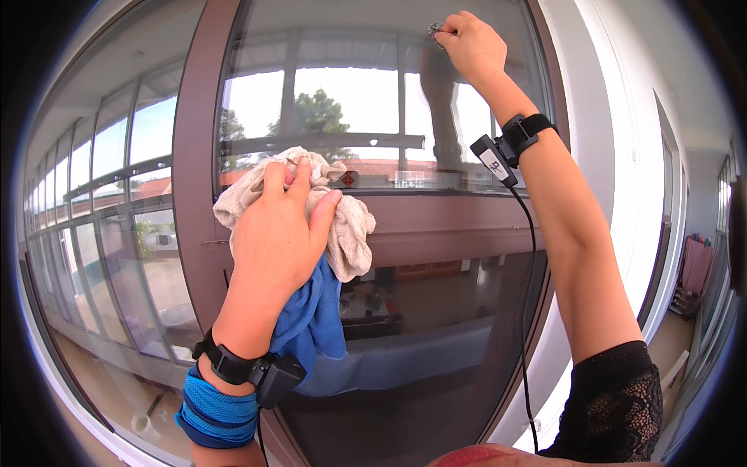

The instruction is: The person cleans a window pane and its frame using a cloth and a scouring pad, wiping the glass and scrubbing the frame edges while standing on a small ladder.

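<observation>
Near the top right of the upper glass pane (356, 52), my right hand (477, 49) pinches a small grey scrubber (435, 30) that looks like steel wool. Its fingertips are at the glass. My left hand (274, 242) grips a bunched beige cloth (353, 233) at the pane's lower left corner, by the brown door frame (201, 146). A blue cloth (312, 315) hangs below that hand, over the lower dark panel (408, 403); its upper end is hidden behind the hand.
A brown crossbar (443, 227) divides the door's two panes. At left is another large glass pane (117, 233) with reflections. White trim (589, 152) runs along the right. A black cable (531, 280) hangs from the device (496, 160) on my right wrist.
</observation>
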### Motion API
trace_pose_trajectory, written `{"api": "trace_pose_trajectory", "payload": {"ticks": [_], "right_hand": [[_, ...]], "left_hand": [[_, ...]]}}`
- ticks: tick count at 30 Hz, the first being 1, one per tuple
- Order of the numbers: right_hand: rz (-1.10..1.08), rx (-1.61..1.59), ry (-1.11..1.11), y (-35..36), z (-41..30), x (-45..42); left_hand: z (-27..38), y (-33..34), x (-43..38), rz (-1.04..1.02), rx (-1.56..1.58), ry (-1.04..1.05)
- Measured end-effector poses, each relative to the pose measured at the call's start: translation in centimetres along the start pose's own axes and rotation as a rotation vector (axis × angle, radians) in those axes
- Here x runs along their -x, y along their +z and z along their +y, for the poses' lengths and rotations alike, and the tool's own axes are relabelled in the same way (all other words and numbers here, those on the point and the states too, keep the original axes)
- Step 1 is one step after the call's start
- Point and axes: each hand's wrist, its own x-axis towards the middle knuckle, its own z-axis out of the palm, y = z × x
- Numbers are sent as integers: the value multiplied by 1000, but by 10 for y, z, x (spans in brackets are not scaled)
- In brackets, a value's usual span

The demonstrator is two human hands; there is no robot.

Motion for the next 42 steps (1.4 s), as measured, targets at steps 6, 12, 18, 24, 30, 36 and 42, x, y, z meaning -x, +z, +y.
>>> {"api": "trace_pose_trajectory", "payload": {"ticks": [6,12,18,24,30,36,42], "right_hand": [[123,-13,-204,7,-26,17],[-14,-269,-416,17,-68,64],[80,19,84,-10,72,55],[134,193,45,-24,155,43],[92,85,104,-23,133,61],[38,-38,-184,-37,102,111],[76,-89,2,-30,116,97]], "left_hand": [[-5,5,2,8,-43,33],[-18,-3,4,10,-70,23],[-27,-2,1,1,-66,71],[-24,-4,0,-17,-54,62],[-23,-1,-1,-1,-52,62],[-27,-4,-1,11,-60,69],[-31,-5,-2,-10,-53,39]]}}
